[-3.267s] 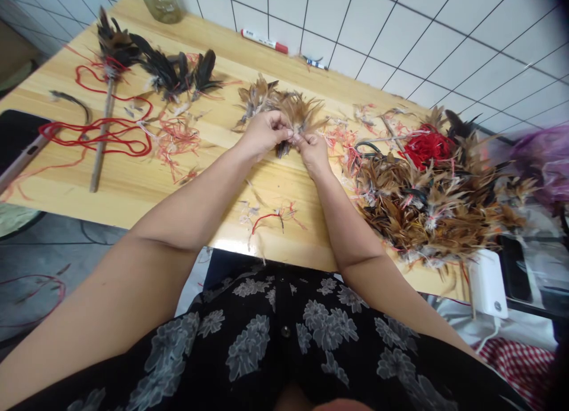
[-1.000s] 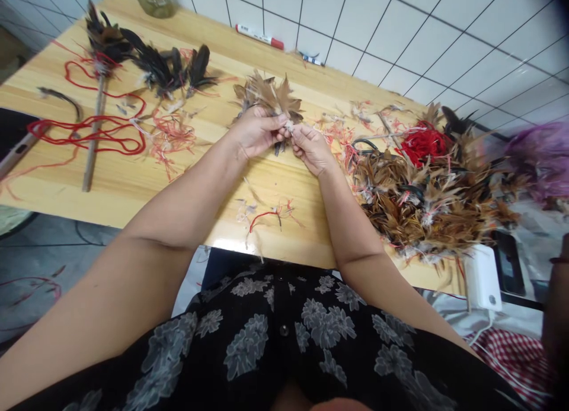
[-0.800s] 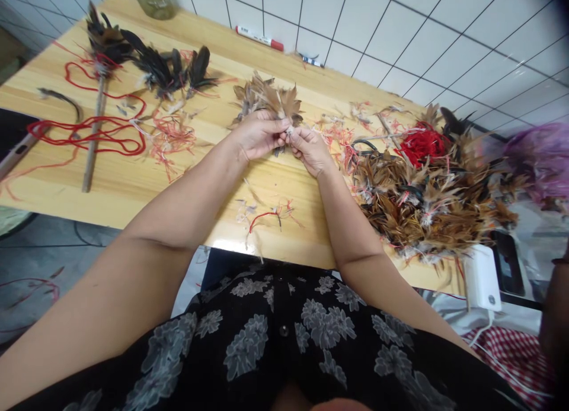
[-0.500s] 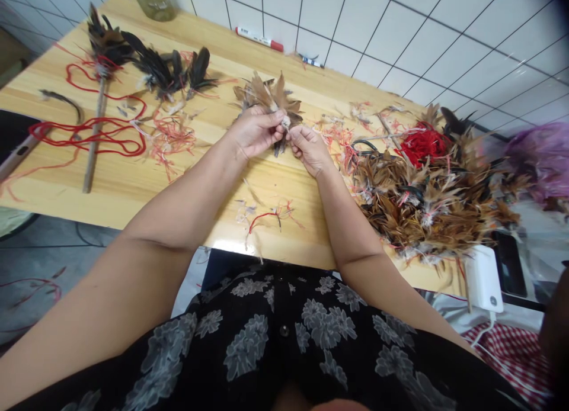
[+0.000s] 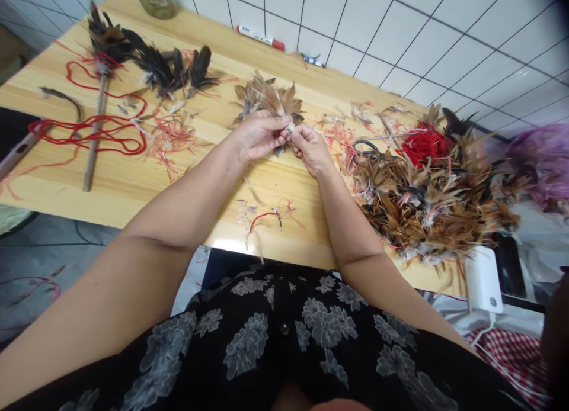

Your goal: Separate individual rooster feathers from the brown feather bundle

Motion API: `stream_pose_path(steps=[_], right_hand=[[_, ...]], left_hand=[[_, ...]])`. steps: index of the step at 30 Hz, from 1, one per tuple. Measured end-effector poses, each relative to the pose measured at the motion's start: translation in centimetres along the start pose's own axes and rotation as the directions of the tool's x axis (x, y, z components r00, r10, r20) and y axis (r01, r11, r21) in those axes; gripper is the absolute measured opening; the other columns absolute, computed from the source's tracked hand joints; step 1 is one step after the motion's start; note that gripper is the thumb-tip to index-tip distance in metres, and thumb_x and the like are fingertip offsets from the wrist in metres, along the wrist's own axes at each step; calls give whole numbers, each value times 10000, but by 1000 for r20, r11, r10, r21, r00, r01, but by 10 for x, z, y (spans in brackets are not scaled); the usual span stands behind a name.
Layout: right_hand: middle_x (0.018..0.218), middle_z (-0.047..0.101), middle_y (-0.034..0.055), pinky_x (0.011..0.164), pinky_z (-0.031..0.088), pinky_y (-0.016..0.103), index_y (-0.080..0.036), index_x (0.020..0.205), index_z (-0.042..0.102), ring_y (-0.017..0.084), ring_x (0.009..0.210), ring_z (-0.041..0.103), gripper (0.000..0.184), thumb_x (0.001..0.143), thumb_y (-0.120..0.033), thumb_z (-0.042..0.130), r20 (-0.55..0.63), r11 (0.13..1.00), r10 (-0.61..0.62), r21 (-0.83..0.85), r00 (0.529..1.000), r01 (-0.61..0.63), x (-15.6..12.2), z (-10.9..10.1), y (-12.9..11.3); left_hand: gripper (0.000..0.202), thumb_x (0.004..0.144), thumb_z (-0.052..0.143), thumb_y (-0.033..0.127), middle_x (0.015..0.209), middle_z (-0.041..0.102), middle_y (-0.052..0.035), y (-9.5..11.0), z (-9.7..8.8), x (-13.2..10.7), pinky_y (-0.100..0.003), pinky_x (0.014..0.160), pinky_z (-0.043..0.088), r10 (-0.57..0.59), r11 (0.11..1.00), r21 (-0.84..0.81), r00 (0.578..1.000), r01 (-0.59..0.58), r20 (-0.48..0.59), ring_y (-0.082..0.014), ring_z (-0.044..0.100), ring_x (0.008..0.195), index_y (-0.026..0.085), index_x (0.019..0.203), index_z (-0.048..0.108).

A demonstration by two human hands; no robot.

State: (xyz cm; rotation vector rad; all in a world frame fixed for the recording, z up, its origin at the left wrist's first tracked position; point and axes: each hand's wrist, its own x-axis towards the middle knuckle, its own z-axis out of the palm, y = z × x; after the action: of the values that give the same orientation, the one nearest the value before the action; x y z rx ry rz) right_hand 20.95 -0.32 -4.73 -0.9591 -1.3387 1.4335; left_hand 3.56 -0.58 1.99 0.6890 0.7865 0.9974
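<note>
Both hands meet over the middle of the wooden table [image 5: 293,209]. My left hand [image 5: 262,135] is closed on a bunch of brown feathers [image 5: 271,94], which fans out away from me, its pale quill ends toward me. Close beside it, my right hand [image 5: 309,147] pinches at those quill ends with thumb and forefinger touching the bunch. Whether a thread is between the fingertips is too small to tell. Off to the right lies a big pile of brown feather bunches [image 5: 427,204] with red string [image 5: 424,144] on top.
At the left, a stick [image 5: 95,135] with dark feathers tied on lies by looped red cord [image 5: 89,138]. Black feathers [image 5: 164,67] lie beyond. A red-capped marker [image 5: 260,38] rests by the tiled wall. A white charger [image 5: 484,278] stands at the right edge.
My right hand's fingertips have moved slightly up and inward against the quill ends. The feather bunch has tilted a little in my left hand.
</note>
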Motion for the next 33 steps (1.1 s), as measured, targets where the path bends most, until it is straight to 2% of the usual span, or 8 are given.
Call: stream_pose_path(steps=[8,12,15,19,22,25,29,33], right_hand=[[794,606,-71,589,368,194,-227,904,617,59,652,404,659,996,-811,909,15,999,3,-43,1000,-3,-2,2,-4],[742,534,-83,602,359,202,-241,908,613,76,664,433,676,969,-846,909,-55,998,20,-52,998,-23,-5,0,-11],[746,556,-73,663,421,215,-244,907,640,101,731,515,664,916,-821,968,-101,995,26,-91,994,-36,-8,0,-19],[863,713,-17,855,552,275,-233,907,701,166,934,666,631,812,-732,1075,-94,990,-8,-141,996,-5,-7,3,-23],[849,686,-24,877,536,298,-234,893,701,182,936,633,585,791,-643,1107,-86,976,-14,-217,996,-5,-2,0,-15],[798,595,-38,876,504,309,-236,842,666,190,912,570,491,862,-522,1064,-50,939,-34,-344,998,15,5,-4,-6],[854,621,-12,1021,517,355,-240,802,622,227,997,601,370,930,-323,959,-21,872,-104,-482,994,81,11,-5,-3],[896,661,20,1089,532,401,-255,773,587,262,1042,620,488,942,-481,984,-13,842,-125,-531,992,99,12,-2,-9]], left_hand=[[345,1092,861,58,693,684,-7,-1,-6,2,-141,593,518,13,997,77,999,-16,37,-64,635,558,121,790,707],[290,982,970,78,703,725,-20,-3,-16,7,-199,628,537,122,981,148,992,-126,35,-117,665,622,145,807,748],[339,859,1088,116,695,725,-19,-6,-21,11,-239,644,534,192,945,265,981,-190,20,-174,720,700,169,807,756],[387,786,1107,67,714,716,-2,-7,-23,13,-292,871,630,210,884,424,978,-195,10,-227,781,901,174,824,737],[375,739,1062,10,814,763,2,-6,-24,14,-317,1021,633,245,857,468,969,-215,-4,-256,796,1062,176,883,759],[391,659,1063,13,867,793,-6,-8,-25,17,-323,1048,641,279,838,486,960,-246,3,-285,798,1130,202,854,781],[413,595,1123,79,902,827,-29,-13,-27,20,-338,1102,654,302,842,468,953,-268,3,-292,804,1137,203,823,801],[468,558,1206,242,962,872,-40,-16,-28,19,-326,1054,672,320,851,428,947,-304,36,-253,803,1044,183,869,861]])
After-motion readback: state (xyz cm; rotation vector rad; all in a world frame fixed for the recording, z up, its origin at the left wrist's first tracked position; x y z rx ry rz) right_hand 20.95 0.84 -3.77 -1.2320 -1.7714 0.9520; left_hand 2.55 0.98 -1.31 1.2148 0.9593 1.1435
